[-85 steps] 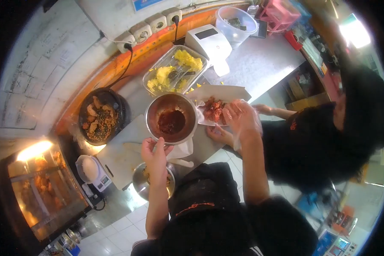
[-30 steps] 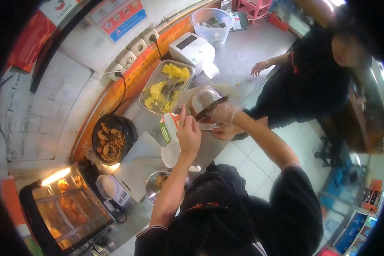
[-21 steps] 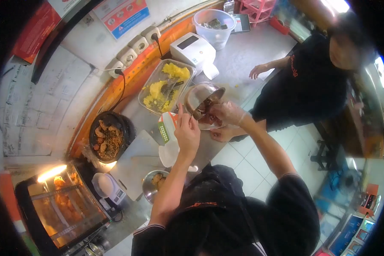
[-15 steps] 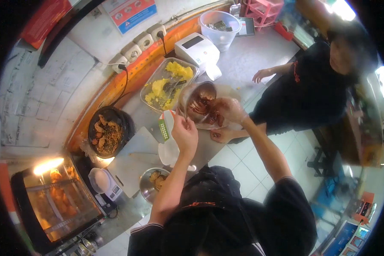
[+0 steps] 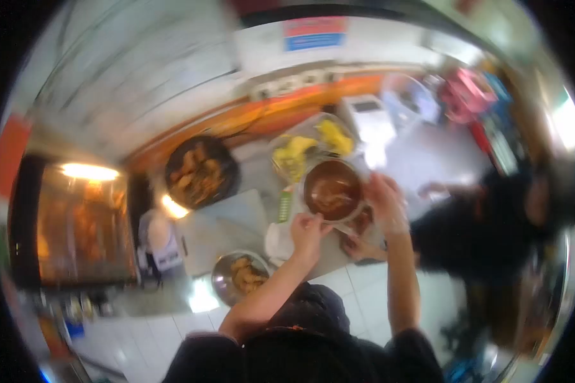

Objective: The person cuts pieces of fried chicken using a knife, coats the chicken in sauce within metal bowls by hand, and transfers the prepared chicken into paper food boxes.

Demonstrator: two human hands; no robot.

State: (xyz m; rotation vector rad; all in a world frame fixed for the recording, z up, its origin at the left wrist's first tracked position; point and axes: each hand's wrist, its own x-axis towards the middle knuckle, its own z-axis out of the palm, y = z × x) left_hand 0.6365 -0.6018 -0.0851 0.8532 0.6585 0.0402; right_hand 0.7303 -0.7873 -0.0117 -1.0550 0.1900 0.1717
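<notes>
A round metal bowl point(image 5: 329, 203), its inside coated with reddish-brown sauce, faces up toward me. My left hand point(image 5: 308, 235) pinches its near left rim between thumb and fingers. My right hand point(image 5: 388, 201), in a thin clear glove, is at the right rim with its fingers curled against it, though motion blurs them. Below the bowl's right side, sauce-covered pieces point(image 5: 363, 220) show in what looks like a plastic bag. A co-worker's hand point(image 5: 359, 247) is beside them.
Behind the bowl stands a tray point(image 5: 276, 167) of yellow food. A black pan point(image 5: 229, 185) of fried pieces, a cutting board point(image 5: 239, 217), a steel bowl point(image 5: 222, 279) and a kitchen scale point(image 5: 166, 255) are leftward. A co-worker point(image 5: 479, 230) stands at right.
The sauce-coated bowl has turned from tilted to facing up. My right hand has moved from the sauce-covered pieces to its right rim. My view has swung, blurring the scene.
</notes>
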